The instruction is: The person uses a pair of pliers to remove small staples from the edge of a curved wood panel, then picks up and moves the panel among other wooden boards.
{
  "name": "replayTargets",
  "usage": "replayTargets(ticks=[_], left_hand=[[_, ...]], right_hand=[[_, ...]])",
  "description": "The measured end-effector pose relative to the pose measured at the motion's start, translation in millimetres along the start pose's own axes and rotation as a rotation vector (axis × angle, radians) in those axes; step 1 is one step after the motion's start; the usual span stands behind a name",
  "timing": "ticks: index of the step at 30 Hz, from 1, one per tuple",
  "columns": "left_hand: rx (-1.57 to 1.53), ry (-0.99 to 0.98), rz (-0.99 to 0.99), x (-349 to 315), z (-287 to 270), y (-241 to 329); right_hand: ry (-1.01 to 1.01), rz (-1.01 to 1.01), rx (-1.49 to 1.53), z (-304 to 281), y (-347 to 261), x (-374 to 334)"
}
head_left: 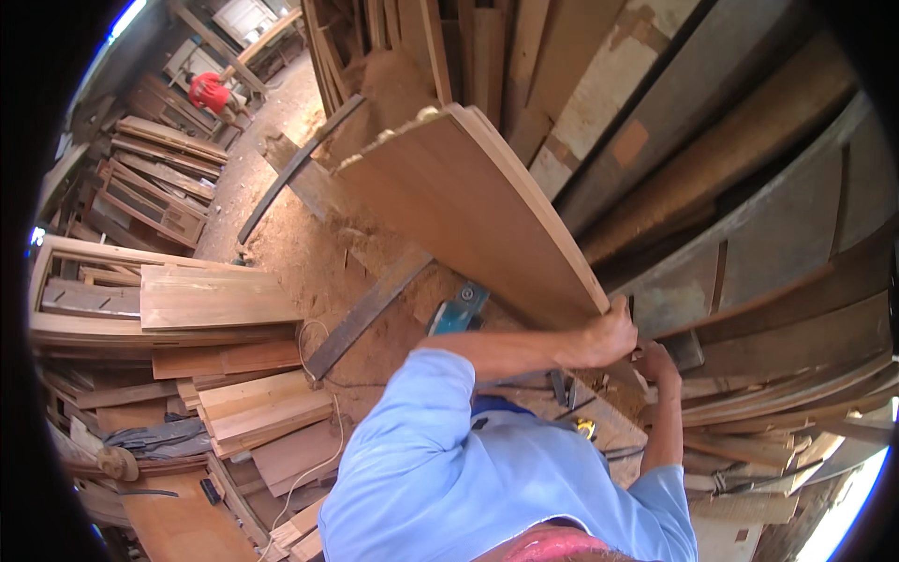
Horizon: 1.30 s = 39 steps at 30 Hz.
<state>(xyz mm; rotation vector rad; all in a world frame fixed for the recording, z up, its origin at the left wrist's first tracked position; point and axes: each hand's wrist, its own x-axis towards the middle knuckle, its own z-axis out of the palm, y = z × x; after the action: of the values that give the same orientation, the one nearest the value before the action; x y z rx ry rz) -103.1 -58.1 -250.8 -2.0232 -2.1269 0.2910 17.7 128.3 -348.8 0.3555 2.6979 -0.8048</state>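
Right of centre, right hand [659, 363] is seen with fingers curled, contents can't be told. Left hand [604, 339] is curled at near end of wooden panel [468, 201], grip can't be confirmed. Panel is angled across upper centre, teal tool [455, 313] beside it. Far upper left: red-shirted person [209, 93].

Blue tool [457, 313] part-covered, right hand [659, 362] part-hidden

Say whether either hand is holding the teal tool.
No: the teal tool is well to the left of the left hand and right hand.
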Motion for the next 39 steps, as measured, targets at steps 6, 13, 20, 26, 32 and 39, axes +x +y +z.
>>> replayTargets(ticks=[6,13,20,26,32,39], left_hand=[[-0.361,0.300,-0.469,29,44,25],[-1.595,0.865,-0.105,15,29,17],[-1.221,0.146,-0.253,-115,-9,-46],[-0.515,1.108,-0.805,-224,-68,-188],[-0.223,1.059,-0.906,-218,-107,-241],[-0.229,0.703,-0.566,-139,-102,-234]], right_hand=[[0.296,-0.210,0.621,-149,-150,6],[0.362,-0.577,0.622,-166,-292,43],[0.410,-0.552,0.648,-167,-288,30],[0.491,-0.447,0.786,-182,-207,-17],[0.625,-0.360,0.948,-175,-75,-87],[1.018,0.401,0.938,-152,-29,-141]])
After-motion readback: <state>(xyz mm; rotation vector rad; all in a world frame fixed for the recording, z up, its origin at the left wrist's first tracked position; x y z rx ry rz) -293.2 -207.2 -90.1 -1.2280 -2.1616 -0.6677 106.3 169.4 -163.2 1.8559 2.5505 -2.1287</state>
